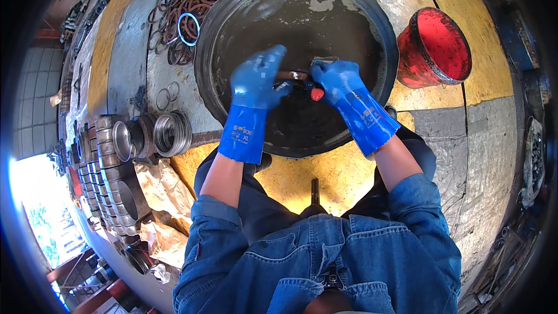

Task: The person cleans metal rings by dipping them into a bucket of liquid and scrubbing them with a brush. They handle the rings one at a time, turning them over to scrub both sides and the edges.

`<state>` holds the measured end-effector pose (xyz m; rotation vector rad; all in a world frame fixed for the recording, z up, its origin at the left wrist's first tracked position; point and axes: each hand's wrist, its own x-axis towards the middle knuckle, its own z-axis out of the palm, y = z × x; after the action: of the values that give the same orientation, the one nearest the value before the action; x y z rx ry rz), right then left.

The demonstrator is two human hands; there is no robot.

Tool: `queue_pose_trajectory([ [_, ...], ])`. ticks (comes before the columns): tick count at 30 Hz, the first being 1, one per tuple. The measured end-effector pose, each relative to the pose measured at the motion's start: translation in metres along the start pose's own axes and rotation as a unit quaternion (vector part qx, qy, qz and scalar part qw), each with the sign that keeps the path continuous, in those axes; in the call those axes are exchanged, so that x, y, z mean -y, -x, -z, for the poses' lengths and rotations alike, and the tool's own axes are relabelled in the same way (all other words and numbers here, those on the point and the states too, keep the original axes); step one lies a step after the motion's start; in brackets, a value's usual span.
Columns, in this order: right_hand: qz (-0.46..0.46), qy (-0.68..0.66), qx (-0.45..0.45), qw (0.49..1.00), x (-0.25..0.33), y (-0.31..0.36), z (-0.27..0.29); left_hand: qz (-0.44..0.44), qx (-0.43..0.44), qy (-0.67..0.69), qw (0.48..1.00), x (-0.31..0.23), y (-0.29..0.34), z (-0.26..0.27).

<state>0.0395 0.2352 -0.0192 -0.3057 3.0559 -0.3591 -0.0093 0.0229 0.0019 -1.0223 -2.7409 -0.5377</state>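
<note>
1. A small dark metal part [292, 75] sits between both gloved hands, held just above the dirty liquid in the middle of the wide black basin [232, 6]; a red-handled tool [316, 93], probably a brush or a scraper, shows just below it.
2. The left hand [258, 78], in a blue rubber glove, is curled about the left end of the part; its fingers are blurred, so how tightly they close I cannot tell.
3. The right hand [336, 79], gloved likewise, is closed over the part's right end and seems to grip the red handle as well; which fingers hold which is not clear.
4. To do the cleaning well, I judge: keep the part low over the basin so that drips fall back in; steady it with one hand while the other works the tool; turn it so that every face is reached; mind wet gloves slipping.
5. Around the basin: a red bucket [435, 49] to the right; a heap of brown and dark rubber rings [192, 0] with one blue ring [188, 29] to the upper left; shiny metal sleeves [152, 135] in rows at the left, beside crumpled brown paper [160, 189].
6. Hard to make out: the part's true shape, mostly covered by the gloves; the tool's working end; the basin's bottom under the murky liquid; the view's dark, bent rim.
</note>
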Motion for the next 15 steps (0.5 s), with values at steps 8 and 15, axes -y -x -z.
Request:
queue_pose_trajectory([
  [8,-0.133,-0.166,-0.116,0.97,-0.03,0.009,-0.044,0.344,0.166,0.374,0.845,0.002,0.008,-0.008],
  [15,-0.085,-0.569,-0.143,0.805,-0.001,0.009,0.001,0.454,0.059,0.612,0.644,0.02,0.016,0.001],
])
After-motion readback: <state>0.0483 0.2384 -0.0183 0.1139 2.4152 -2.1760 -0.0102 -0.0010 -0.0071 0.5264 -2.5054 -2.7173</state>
